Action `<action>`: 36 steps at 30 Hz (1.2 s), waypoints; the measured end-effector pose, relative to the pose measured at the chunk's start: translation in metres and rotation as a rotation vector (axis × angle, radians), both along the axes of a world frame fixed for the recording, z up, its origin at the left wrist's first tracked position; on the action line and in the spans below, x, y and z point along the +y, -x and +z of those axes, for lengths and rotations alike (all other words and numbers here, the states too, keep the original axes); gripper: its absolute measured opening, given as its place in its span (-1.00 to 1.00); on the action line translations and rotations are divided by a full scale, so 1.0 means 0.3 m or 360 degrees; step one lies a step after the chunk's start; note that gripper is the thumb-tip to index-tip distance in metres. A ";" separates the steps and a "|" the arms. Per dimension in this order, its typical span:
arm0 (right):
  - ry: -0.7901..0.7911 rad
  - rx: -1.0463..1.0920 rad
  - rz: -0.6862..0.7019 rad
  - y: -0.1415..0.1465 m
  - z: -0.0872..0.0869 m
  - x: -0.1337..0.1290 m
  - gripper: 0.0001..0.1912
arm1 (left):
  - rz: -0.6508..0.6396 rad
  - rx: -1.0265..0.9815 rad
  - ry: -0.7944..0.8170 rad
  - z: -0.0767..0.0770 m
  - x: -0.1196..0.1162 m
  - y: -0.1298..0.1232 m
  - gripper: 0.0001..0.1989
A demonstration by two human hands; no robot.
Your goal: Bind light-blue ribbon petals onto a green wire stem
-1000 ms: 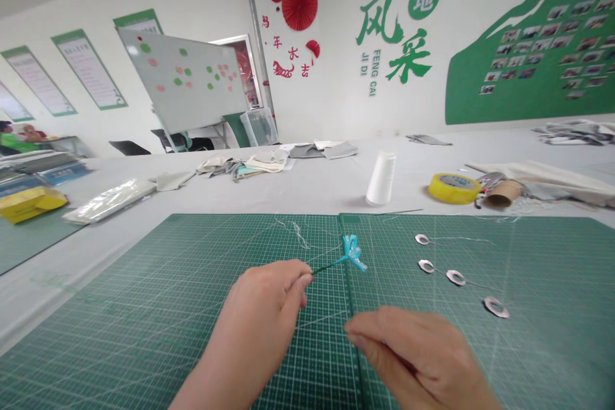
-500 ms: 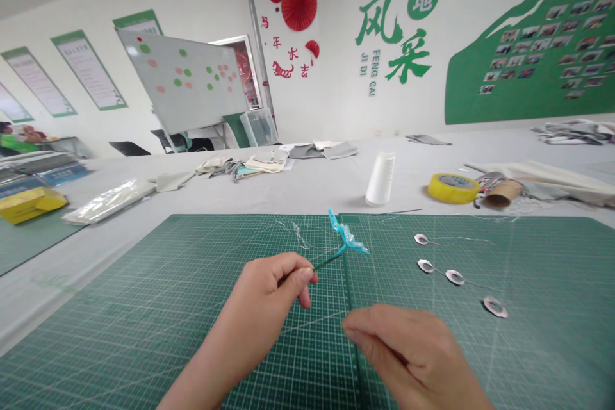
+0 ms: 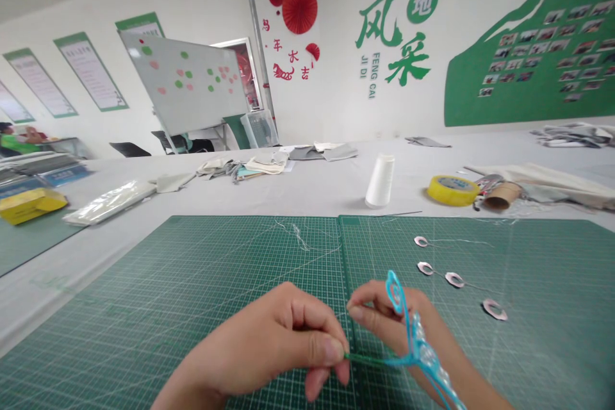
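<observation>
My left hand (image 3: 288,346) pinches the thin green stem of a blue wire-and-bead flower (image 3: 414,353) between thumb and fingers. The flower has looped blue petals and clear beads, and it points to the right, crossing in front of my right wrist. My right hand (image 3: 384,317) is a little farther from me, with thumb and forefinger pressed together. Whatever lies in that pinch, if anything, is too small to make out. Both hands are above the green cutting mats (image 3: 230,262). Several pale oval rings with thin wire tails, one of them a pink-white ring (image 3: 494,309), lie to the right.
Behind the mats stand a white thread cone (image 3: 380,180) and a roll of yellow tape (image 3: 452,190), near a cardboard tube (image 3: 501,195). Loose thread (image 3: 300,237) lies on the left mat. Fabric pieces (image 3: 264,163), a plastic-wrapped pack (image 3: 113,200) and a yellow box (image 3: 32,205) lie farther off.
My left hand has come nearer and to the right with the flower, which now hangs before my right wrist. My right hand has moved slightly away from me, still pinched.
</observation>
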State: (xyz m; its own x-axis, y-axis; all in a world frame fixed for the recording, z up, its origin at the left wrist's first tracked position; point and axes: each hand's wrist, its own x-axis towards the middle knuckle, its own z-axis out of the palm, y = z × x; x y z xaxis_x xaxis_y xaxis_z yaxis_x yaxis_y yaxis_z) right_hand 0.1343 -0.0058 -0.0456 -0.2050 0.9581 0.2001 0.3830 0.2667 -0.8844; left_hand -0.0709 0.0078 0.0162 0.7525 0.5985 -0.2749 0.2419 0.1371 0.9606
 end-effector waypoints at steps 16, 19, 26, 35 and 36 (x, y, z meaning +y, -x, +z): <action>-0.0071 -0.0042 0.0199 -0.035 0.068 -0.005 -0.82 | -0.0057 0.0840 -0.0837 0.013 -0.039 0.003 -0.77; -0.0207 -0.0199 0.0207 -0.027 0.083 -0.023 -0.79 | -0.0061 0.0913 -0.0994 0.014 -0.043 0.009 -0.75; -0.0492 -0.0363 0.0220 -0.022 0.074 -0.064 -0.81 | 0.0149 0.1292 -0.1403 -0.002 -0.029 0.000 -0.72; -0.0674 -0.0373 0.0201 -0.003 0.036 -0.080 -0.78 | 0.0645 0.1020 -0.1255 -0.013 0.002 -0.032 -0.65; -0.0668 -0.0358 0.0214 -0.002 0.035 -0.080 -0.78 | 0.0677 0.0942 -0.1193 -0.012 0.006 -0.033 -0.65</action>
